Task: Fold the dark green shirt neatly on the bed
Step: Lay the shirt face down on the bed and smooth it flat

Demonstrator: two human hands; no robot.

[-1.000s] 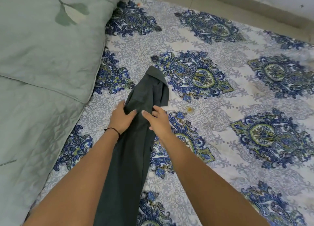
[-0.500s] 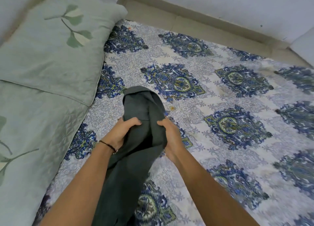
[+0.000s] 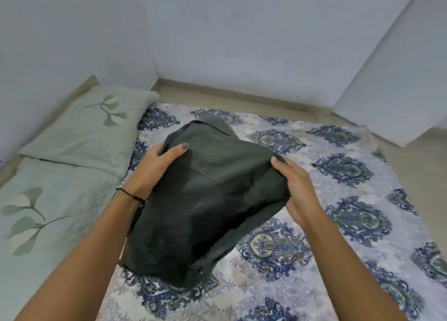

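The left grip clasps the left edge of the dark green shirt, with the thumb laid on top of the cloth and the fingers curled round and under it. The right grip clasps the opposite edge in the same way: thumb tip on top, fingers tucked beneath the fabric. Both are closed round the shirt, which stretches between them as a broad bundled panel.

A seam runs across the cloth between the two grips. Beyond them a lighter fold, perhaps the collar, sticks out at the far end. Below the grips the shirt hangs toward the person, and its lower edge sits low over the bed. Whether it touches the sheet cannot be told. A thin dark wristband circles the wrist just behind the left grip.

The bed's patterned blue and white sheet spreads under and to the right of both grips. To the left of the left grip lies a pale green pillow with a leaf print. Nearer the person on that side is a matching quilted cover. Past the grips, bluish walls rise from the floor's edge.
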